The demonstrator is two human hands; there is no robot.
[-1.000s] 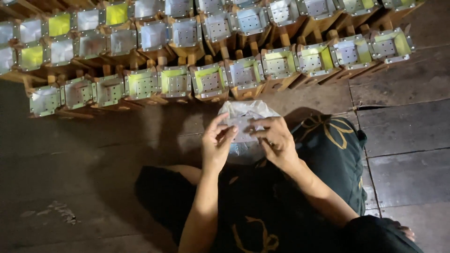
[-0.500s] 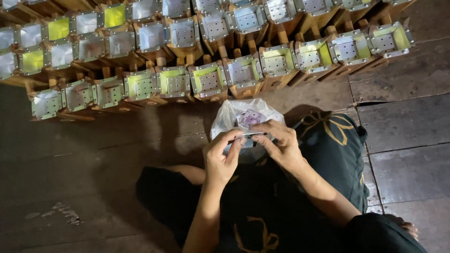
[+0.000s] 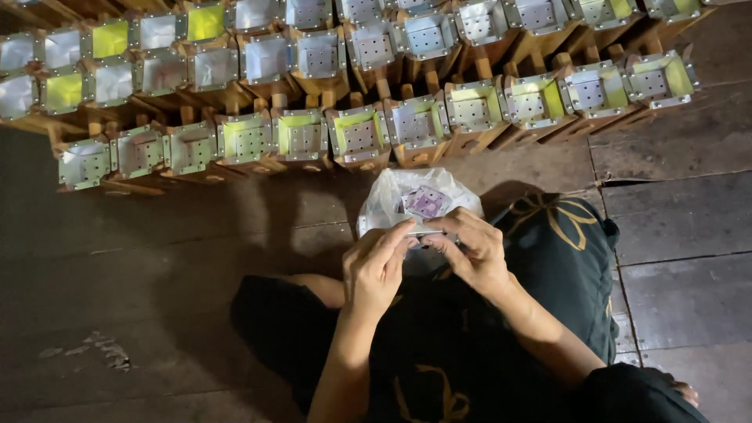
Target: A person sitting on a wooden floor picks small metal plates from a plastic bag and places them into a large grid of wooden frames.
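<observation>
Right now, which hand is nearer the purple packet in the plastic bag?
Right. The right hand sits just below the purple packet at the plastic bag mouth; the left hand is lower, to its left.

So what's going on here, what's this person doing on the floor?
A person sits on a dark wooden floor. Both hands meet over the lap: the left hand and right hand pinch a small thin metal piece between the fingertips. Just beyond them lies an open white plastic bag with more small pieces inside. Further out, rows of small wooden-stemmed square metal boxes, some yellow-green inside, are lined up.
</observation>
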